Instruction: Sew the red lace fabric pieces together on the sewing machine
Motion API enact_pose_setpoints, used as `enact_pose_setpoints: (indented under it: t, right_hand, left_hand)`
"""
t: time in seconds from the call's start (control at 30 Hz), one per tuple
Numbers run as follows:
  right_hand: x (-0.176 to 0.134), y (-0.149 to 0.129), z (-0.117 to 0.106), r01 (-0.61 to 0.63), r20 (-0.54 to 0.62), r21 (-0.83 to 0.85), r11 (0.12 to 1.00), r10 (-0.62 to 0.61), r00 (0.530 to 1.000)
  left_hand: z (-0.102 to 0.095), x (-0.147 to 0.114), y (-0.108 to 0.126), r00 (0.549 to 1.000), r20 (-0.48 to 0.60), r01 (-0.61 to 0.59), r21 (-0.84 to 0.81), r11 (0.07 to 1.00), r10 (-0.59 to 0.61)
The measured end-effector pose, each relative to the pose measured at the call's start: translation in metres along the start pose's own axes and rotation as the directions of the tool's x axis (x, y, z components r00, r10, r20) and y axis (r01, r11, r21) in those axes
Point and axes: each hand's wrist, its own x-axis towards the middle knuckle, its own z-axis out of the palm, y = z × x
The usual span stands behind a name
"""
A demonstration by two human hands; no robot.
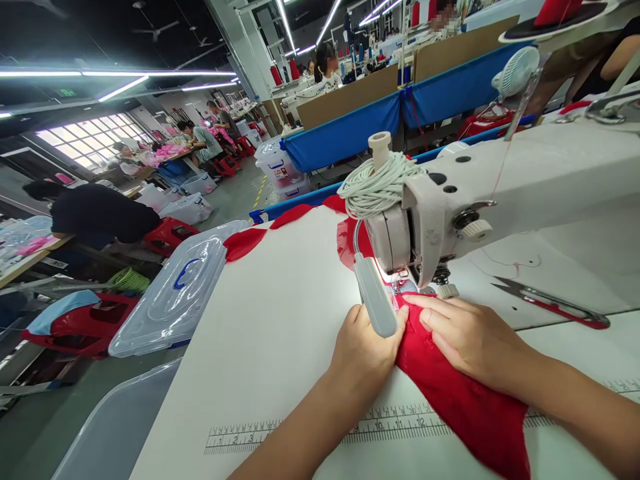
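A piece of red fabric [460,400] lies across the white sewing table, its narrow end under the needle area of a sewing machine [400,233]. My left hand [363,347] is closed at the fabric's left edge, thumb on the cloth; a grey lamp head [376,297] hides some of its fingers. From the right, my right hand [465,333] grips the same fabric close to the presser foot [399,287], index finger stretched toward it and the other fingers bent. The fabric's wide end hangs toward the table's near side.
Thread snips [555,303] lie right of the machine head. Joined red fabric pieces [290,215] run along the table's far edge. A printed ruler [240,437] crosses the near side. Lidded plastic bins [170,293] stand at the left. Coiled pale cord [380,183] sits atop the machine. Other people work beyond.
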Motion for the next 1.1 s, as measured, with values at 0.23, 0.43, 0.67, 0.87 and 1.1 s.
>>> enact_pose_setpoints:
  t: [0.23,0.43,0.67,0.87,1.1]
  right_hand:
    - [0.002,-0.001,-0.003,-0.013,0.002,0.002,1.0,0.013,1.0]
    - [0.003,-0.002,-0.003,0.006,-0.024,0.023,1.0,-0.005,1.0]
    - [0.004,-0.004,-0.005,-0.003,-0.064,0.034,0.999,0.005,0.998]
    - [0.004,-0.003,-0.006,0.004,-0.05,0.061,0.998,-0.001,0.999]
    - [0.005,-0.002,-0.005,0.008,-0.065,0.023,1.0,-0.006,0.998]
  left_hand:
    - [-0.005,0.005,0.001,0.998,0.032,0.05,-0.053,0.997,-0.049]
    - [-0.004,0.008,0.001,1.0,0.014,-0.016,-0.017,1.0,0.016]
    - [-0.012,0.008,-0.001,0.992,0.062,-0.111,-0.005,0.994,0.111]
    - [-0.011,0.007,0.005,0.997,0.06,-0.049,-0.047,0.998,0.052]
    - [0.0,-0.001,0.003,0.998,0.043,-0.052,-0.027,0.998,0.053]
